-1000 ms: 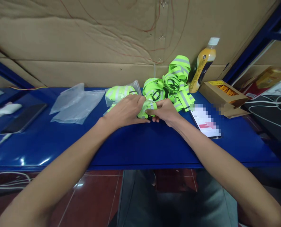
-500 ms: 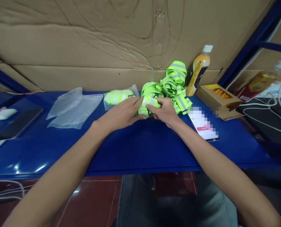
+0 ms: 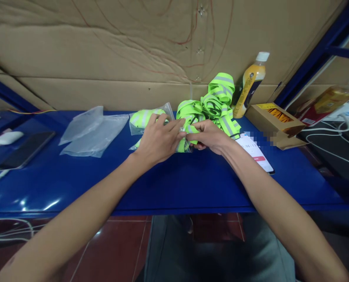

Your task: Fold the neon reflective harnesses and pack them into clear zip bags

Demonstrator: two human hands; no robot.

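My left hand (image 3: 160,141) and my right hand (image 3: 206,136) meet over a bundle of lime-yellow reflective strap (image 3: 190,128), partly hidden by my fingers. The fingers of both hands are closed on it. A clear plastic bag edge shows beneath the bundle. Behind my left hand lies a clear bag (image 3: 143,118) packed with the same strap. More coiled lime straps with grey stripes (image 3: 219,96) are heaped behind my right hand, against the cardboard.
Flat clear bags (image 3: 96,135) lie to the left, beside a dark phone (image 3: 27,150) and a white device (image 3: 7,138). On the right are a lit phone (image 3: 258,152), a yellow bottle (image 3: 249,86), an open cardboard box (image 3: 275,121) and white cables (image 3: 335,145).
My left hand has shifted slightly right and down, its fingers now over the bundle. Some clear plastic now shows below the strap and to the left of my left hand.
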